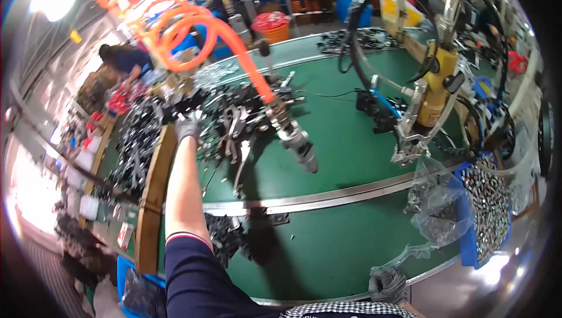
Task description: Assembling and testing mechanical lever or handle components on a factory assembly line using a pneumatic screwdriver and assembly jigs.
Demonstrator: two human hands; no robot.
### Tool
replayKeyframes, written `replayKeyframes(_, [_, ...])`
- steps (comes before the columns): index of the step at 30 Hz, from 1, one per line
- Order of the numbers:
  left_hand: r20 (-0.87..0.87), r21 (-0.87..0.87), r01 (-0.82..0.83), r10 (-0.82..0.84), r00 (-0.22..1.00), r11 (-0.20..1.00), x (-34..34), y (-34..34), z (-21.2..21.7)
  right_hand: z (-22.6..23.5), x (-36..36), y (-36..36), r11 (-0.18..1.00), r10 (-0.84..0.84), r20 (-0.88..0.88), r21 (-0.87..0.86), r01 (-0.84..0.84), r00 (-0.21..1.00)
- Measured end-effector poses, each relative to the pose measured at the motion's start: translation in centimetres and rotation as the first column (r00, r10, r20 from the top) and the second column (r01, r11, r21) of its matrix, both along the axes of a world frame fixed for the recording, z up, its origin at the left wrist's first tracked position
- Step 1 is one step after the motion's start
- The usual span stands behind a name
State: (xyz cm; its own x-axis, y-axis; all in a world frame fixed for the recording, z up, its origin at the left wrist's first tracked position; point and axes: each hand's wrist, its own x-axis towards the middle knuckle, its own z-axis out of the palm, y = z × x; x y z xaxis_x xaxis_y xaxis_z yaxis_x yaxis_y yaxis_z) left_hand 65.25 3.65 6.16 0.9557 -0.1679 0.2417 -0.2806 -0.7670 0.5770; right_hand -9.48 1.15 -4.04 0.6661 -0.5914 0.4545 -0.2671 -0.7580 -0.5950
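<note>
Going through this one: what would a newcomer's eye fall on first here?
Probably the bright orange coiled hose, sweeping from the upper left down to a metal tool over the green work surface. Next, the yellow device at the upper right and the blue tray of small shiny parts below it. Then the gloved left grip, left of centre, at a dark heap of parts.

Workshop; coiled hose; parts bin

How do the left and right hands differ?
The left hand reaches far out to the black parts; the right hand is low, by the near edge of the green work surface. The right hand looks larger in view than the left. Both wear grey gloves.
</note>
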Motion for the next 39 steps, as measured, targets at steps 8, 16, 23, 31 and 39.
replayKeyframes(8, [-0.078, 0.182, 0.31, -0.301, 0.95, 0.933, 4.8, -5.9, -9.2, -1.6, -0.4, 0.4, 0.975, -0.175, -0.257, -0.183, 0.13, 0.95])
replayKeyframes(16, [0.532, -0.2, 0.341, -0.19, 0.825, 0.919, 2.8, -3.4, -5.3, -0.8, 0.1, 0.1, 0.991, -0.113, -0.219, -0.089, 0.095, 0.969])
replayKeyframes(23, [0.859, 0.201, 0.805, -0.495, 0.128, 0.558, -38.3, 1.4, 7.2, -1.3, -0.4, 0.1, 0.997, -0.061, -0.17, -0.067, 0.05, 0.983])
replayKeyframes(31, [0.281, -0.092, 0.912, -0.869, 0.408, 0.399, -47.3, -20.4, -6.9, -0.4, -2.0, -0.6, 0.996, 0.029, -0.016, 0.08, -0.028, 0.999])
replayKeyframes(39, [0.331, 0.499, 0.736, -0.886, 0.326, 0.457, -43.5, -40.4, -3.0, 0.1, -4.1, -4.3, 0.975, -0.146, 0.08, 0.181, 0.13, 0.986])
